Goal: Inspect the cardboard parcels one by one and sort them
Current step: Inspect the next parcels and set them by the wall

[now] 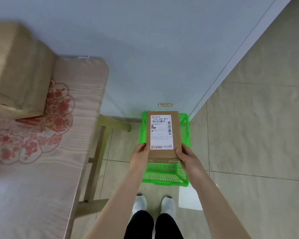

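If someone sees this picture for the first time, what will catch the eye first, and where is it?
First, the brown parcel with its white label, held in the centre by the left hand and right hand. Below it, a bright green basket stands on the tiled floor by the wall. At far left, a larger cardboard box sits on a bench cushion with a red flower pattern.
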Demonstrator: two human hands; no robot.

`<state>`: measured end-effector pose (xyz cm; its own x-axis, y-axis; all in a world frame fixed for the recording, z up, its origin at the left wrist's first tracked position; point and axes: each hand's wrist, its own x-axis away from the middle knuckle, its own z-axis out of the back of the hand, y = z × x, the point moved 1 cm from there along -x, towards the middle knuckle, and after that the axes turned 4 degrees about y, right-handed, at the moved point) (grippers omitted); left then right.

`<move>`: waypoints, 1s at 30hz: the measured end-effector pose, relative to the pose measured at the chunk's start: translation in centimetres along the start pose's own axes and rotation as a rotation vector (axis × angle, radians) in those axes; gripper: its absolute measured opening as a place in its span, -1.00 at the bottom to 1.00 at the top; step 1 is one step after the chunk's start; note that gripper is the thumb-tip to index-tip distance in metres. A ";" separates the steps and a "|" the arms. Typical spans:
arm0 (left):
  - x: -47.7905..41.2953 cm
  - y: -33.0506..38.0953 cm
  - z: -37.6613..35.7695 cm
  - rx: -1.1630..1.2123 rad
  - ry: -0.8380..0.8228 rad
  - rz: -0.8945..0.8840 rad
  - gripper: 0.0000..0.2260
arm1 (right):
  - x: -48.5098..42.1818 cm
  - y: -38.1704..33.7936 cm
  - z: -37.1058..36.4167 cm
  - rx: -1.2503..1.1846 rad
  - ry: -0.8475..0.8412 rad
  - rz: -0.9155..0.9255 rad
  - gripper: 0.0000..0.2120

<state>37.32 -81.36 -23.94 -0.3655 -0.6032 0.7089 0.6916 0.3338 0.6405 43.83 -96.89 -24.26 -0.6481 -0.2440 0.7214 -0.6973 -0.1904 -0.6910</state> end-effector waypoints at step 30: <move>-41.4 -24.3 -17.9 0.027 0.106 0.076 -0.61 | -46.7 30.2 -2.1 0.133 0.177 -0.072 -0.67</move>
<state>46.80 -77.43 -74.15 -0.2438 -0.6480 0.7216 0.6974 0.3999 0.5947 52.35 -89.22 -78.75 -0.6497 -0.0573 0.7580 -0.7049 -0.3279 -0.6290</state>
